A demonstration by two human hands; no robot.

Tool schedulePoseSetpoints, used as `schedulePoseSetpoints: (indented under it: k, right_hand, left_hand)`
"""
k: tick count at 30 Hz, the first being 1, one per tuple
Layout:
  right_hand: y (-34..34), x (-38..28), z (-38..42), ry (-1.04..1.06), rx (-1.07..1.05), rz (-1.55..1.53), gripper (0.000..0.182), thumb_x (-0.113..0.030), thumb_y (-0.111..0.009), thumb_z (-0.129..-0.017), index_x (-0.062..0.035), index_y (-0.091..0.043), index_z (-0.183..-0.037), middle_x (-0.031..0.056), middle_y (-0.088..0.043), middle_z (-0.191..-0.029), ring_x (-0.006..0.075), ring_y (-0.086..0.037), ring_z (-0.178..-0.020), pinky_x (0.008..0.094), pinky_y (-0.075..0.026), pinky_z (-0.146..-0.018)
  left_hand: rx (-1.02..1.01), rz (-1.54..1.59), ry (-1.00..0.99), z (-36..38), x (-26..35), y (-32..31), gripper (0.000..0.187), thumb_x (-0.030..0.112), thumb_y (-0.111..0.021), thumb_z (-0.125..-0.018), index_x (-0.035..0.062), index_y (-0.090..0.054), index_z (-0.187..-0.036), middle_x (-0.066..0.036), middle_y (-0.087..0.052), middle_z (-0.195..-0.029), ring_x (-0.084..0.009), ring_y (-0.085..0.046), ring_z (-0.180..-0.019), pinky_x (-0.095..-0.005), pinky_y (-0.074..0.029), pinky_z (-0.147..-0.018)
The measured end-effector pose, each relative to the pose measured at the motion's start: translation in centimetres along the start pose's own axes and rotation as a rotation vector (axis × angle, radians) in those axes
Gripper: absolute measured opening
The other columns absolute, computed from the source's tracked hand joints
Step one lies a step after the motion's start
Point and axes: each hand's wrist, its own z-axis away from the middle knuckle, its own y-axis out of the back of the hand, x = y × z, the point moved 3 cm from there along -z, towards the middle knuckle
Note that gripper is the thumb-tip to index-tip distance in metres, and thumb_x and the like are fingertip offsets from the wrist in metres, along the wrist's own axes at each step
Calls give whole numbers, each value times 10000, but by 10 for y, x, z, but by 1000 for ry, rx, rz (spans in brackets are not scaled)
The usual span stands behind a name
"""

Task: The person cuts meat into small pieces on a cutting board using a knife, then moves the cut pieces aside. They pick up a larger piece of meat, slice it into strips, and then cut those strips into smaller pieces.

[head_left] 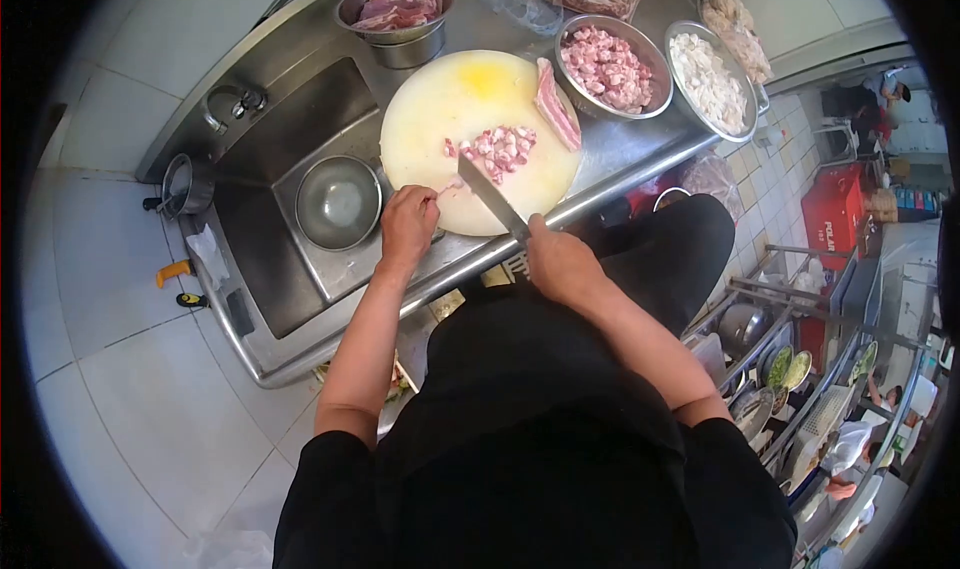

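My right hand (560, 260) is closed round the handle of a knife (491, 198), whose blade lies over the round white cutting board (420, 109). At the board's near left edge, my left hand (408, 226) pinches the end of a thin strip of meat (451, 186). Just beyond the blade is a small heap of diced pork (503, 151). A longer slab of pork (556, 106) rests along the board's right edge.
Left of the board is a sink with a metal bowl (339, 203) and a faucet (232, 106). Behind stands a bowl of large meat pieces (400, 5). To the right are a bowl of diced meat (606, 67) and a bowl of whitish pieces (708, 82).
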Motion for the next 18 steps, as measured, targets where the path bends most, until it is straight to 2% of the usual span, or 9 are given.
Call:
schedulePoseSetpoints:
  k: [2, 7, 10, 12, 14, 16, 18]
  right_hand:
    - [16, -16, 11, -59, 79, -61, 143, -107, -490, -984, 22, -448, -1028, 268, -659, -748, 459, -677, -739, 572, -520, -684]
    - [40, -39, 16, 29, 204, -191, 137, -108, -491, -993, 16, -444, -1027, 258, -648, -722, 467, -669, -727, 576, -512, -669]
    - [5, -24, 5, 73, 118, -151, 145, -116, -486, -1002, 17, -451, -1047, 261, -649, -722, 471, -668, -726, 576, -513, -675]
    - [-14, -8, -2, -23, -70, -56, 160, -123, -482, -1008, 21, -457, -1074, 269, -651, -731, 477, -665, -727, 579, -510, -682]
    - [-7, 1, 0, 36, -11, -86, 185, -136, -481, -1012, 26, -455, -1098, 285, -653, -744, 489, -660, -730, 585, -507, -687]
    - [6, 1, 10, -109, 83, -229, 204, -151, -487, -1013, 28, -447, -1104, 294, -652, -751, 496, -657, -735, 595, -502, -693]
    - [18, 11, 16, -181, 165, -243, 216, -158, -505, -1012, 8, -437, -1132, 317, -663, -817, 494, -668, -804, 611, -494, -756]
  left_hand:
    - [-1, 3, 16, 10, 0, 2, 120, 74, -679, -835, 47, -725, -943, -123, -716, -977, -319, -682, -949, -417, -539, -861]
    - [43, 21, -5, 3, -4, 0, 126, 90, -685, -843, 51, -724, -957, -121, -722, -959, -287, -708, -906, -384, -553, -833]
    - [51, 25, 13, 2, -3, -1, 134, 89, -689, -839, 60, -723, -964, -120, -717, -943, -277, -704, -884, -382, -552, -819]
    - [7, -7, 19, -1, -1, 0, 136, 83, -686, -823, 50, -700, -954, -139, -709, -956, -323, -686, -900, -412, -542, -831]
    - [16, -5, 68, -8, -3, 5, 145, 92, -693, -824, 51, -701, -963, -139, -711, -958, -316, -689, -895, -411, -544, -829]
    - [-4, -5, 125, -5, -5, 10, 155, 100, -699, -825, 51, -702, -972, -140, -712, -959, -309, -691, -890, -410, -545, -826]
    - [151, 74, 250, -16, -11, 14, 171, 110, -697, -860, 66, -730, -1022, -125, -727, -951, -251, -703, -889, -417, -548, -828]
